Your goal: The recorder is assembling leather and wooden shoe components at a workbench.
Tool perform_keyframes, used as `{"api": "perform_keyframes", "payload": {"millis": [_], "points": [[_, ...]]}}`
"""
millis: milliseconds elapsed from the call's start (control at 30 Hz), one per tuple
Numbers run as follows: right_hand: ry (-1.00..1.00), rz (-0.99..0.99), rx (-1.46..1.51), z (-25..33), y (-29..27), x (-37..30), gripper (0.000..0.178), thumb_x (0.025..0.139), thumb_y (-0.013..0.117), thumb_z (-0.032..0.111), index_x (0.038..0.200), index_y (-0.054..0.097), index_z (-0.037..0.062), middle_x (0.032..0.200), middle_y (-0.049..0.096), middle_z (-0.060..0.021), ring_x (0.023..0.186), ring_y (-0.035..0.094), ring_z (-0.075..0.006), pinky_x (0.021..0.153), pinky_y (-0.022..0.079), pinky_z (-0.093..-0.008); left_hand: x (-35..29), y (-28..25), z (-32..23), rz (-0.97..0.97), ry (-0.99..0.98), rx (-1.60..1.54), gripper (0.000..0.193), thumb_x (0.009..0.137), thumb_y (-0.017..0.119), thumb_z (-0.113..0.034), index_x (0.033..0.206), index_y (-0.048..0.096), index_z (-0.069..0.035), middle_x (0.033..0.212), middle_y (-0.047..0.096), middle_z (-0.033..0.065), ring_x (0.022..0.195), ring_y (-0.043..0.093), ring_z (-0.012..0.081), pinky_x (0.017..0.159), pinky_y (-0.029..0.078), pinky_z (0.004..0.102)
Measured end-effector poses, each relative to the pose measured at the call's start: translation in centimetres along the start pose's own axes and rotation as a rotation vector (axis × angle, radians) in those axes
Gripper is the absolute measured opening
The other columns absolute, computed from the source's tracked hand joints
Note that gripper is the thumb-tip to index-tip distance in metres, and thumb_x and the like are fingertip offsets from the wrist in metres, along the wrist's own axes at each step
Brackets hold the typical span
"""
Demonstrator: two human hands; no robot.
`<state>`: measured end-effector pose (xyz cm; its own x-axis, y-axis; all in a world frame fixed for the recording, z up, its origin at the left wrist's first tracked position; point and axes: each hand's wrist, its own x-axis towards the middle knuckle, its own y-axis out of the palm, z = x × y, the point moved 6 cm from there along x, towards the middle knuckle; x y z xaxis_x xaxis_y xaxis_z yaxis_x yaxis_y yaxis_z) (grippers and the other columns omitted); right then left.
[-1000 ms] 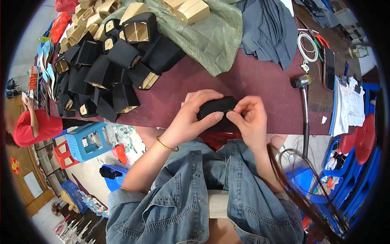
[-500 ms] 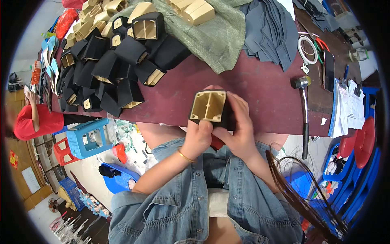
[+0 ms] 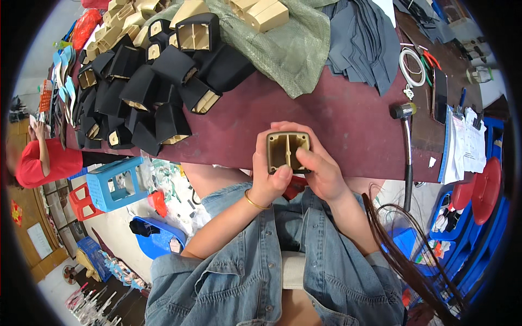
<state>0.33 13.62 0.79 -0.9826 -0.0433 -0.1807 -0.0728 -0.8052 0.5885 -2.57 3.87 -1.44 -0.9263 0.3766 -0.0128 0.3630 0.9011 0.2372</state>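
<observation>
Between my two hands, close to the table's near edge, is a hollow squarish beige plastic block (image 3: pixel 278 149) in a black cover. Its open end, split by a thin inner wall and with small holes at the corners, faces up toward me. My left hand (image 3: pixel 268 183) wraps its left side, thumb at the lower rim. Around the right side curls my right hand (image 3: pixel 324 173), its thumb over the rim at the opening. The far fingers are partly hidden. Left of my hands lies a heap of similar black-covered blocks (image 3: pixel 140 89). Uncovered beige blocks (image 3: pixel 269 16) lie farther back.
A green woven sheet (image 3: pixel 288 60) and grey fabric pieces (image 3: pixel 361 46) cover the table's back. At right lie a hammer (image 3: pixel 403 112), white cord (image 3: pixel 404 68), phone (image 3: pixel 439 98) and papers (image 3: pixel 470 144). A blue stool (image 3: pixel 109 190) and a person in red (image 3: pixel 49 163) are at left.
The block has come slightly nearer and right, its opening turned more squarely upward. My right thumb has moved from beside it onto the rim. My left hand has shifted along with it.
</observation>
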Motion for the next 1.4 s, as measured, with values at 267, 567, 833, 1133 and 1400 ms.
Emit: {"api": "perform_keyframes", "payload": {"millis": [267, 567, 833, 1133, 1400], "points": [[-0.409, -0.144, -1.514, 4.2, 1.1, -1.1, 0.072, 0.081, 0.052, 0.059, 0.116, 0.050, -0.0036, 0.121, 0.053, -0.0189, 0.120, 0.046, -0.0321, 0.103, 0.022, -0.0494, 0.2, -0.1, -0.1, 0.030, -0.162, 0.024, 0.053, 0.078, 0.058, -0.038, 0.112, 0.047, 0.001, 0.094, 0.059, 0.0057, 0.085, 0.056, 0.0142, 0.074, 0.046, 0.0283], [-0.416, -0.163, -0.288, 2.5, -0.9, 0.8, 0.092, 0.066, 0.063, 0.069, 0.124, 0.051, -0.0015, 0.129, 0.051, -0.0142, 0.130, 0.039, -0.0325, 0.107, 0.027, -0.0430, 0.5, -1.5, 0.8, 0.243, -0.378, -0.296, 0.067, 0.076, 0.054, -0.055, 0.111, 0.051, 0.002, 0.099, 0.060, 0.0068, 0.088, 0.059, 0.0136, 0.077, 0.047, 0.0267], [-0.675, 0.142, -1.079, 2.5, 1.3, 0.6, 0.072, 0.068, 0.073, 0.053, 0.113, 0.060, -0.0017, 0.115, 0.061, -0.0154, 0.118, 0.052, -0.0332, 0.100, 0.037, -0.0440, -0.2, -1.3, -0.1, 0.162, -0.469, -0.310, 0.076, 0.080, 0.048, -0.060, 0.123, 0.047, 0.003, 0.112, 0.058, 0.0121, 0.102, 0.059, 0.0209, 0.088, 0.048, 0.0338], [-0.472, -0.141, -1.064, 3.1, 0.5, -1.3, 0.071, 0.062, 0.080, 0.009, 0.124, 0.047, -0.0018, 0.122, 0.057, -0.0177, 0.110, 0.059, -0.0297, 0.090, 0.048, -0.0363, 0.7, -0.2, -1.4, 0.236, -0.338, -0.145, 0.063, 0.095, 0.030, -0.058, 0.124, 0.043, -0.005, 0.115, 0.054, 0.0083, 0.103, 0.054, 0.0147, 0.088, 0.045, 0.0293], [-0.559, -0.026, -1.559, 5.2, 1.3, -1.4, 0.064, 0.059, 0.080, 0.024, 0.115, 0.057, 0.0030, 0.132, 0.049, -0.0150, 0.128, 0.038, -0.0361, 0.103, 0.033, -0.0441, 3.8, -1.1, -3.2, 0.316, 0.081, 0.147, 0.064, 0.077, 0.074, -0.036, 0.119, 0.041, -0.002, 0.112, 0.045, 0.0090, 0.112, 0.045, 0.0201, 0.098, 0.036, 0.0332]]}}
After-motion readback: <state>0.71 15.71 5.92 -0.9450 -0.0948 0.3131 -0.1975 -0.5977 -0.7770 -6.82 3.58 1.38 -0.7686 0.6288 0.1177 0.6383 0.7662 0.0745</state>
